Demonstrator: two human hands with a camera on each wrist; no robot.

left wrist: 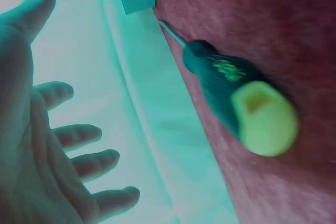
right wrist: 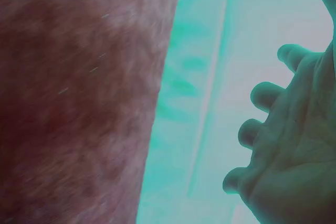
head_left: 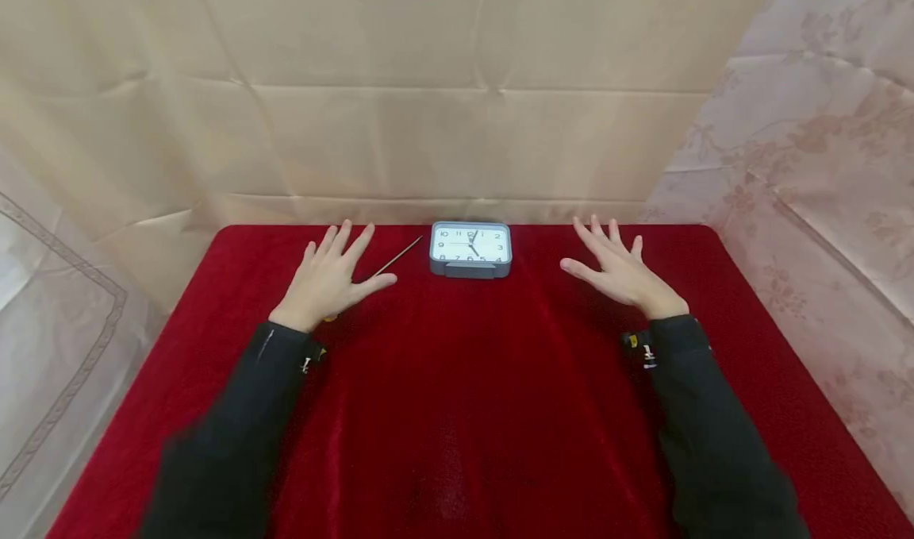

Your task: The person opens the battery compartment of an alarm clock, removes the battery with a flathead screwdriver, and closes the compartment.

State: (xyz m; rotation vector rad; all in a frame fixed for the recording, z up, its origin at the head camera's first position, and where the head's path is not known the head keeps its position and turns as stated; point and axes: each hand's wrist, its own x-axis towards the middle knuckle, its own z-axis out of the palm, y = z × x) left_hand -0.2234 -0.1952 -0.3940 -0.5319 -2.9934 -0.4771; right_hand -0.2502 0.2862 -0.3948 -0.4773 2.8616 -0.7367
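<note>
My left hand (head_left: 327, 275), fingers spread, hovers over the left part of the red cloth. Beneath it lies a screwdriver (head_left: 401, 256); in the head view only the thin shaft and a bit of the handle end show, the rest hidden by the hand. In the left wrist view the screwdriver (left wrist: 220, 85) has a thick dark handle with a yellow end. At the table's far edge, between the hands, stands a blue-grey alarm clock (head_left: 470, 247) with a white dial. On its right, apart from it, my right hand (head_left: 624, 273) is spread and holds nothing.
A red velvety cloth (head_left: 457, 380) covers the table. Behind it hangs a beige curtain (head_left: 443, 142) close to the far edge. A floral pinkish cloth (head_left: 807, 198) borders the right side, and a pale cloth (head_left: 64, 285) with a patterned band the left.
</note>
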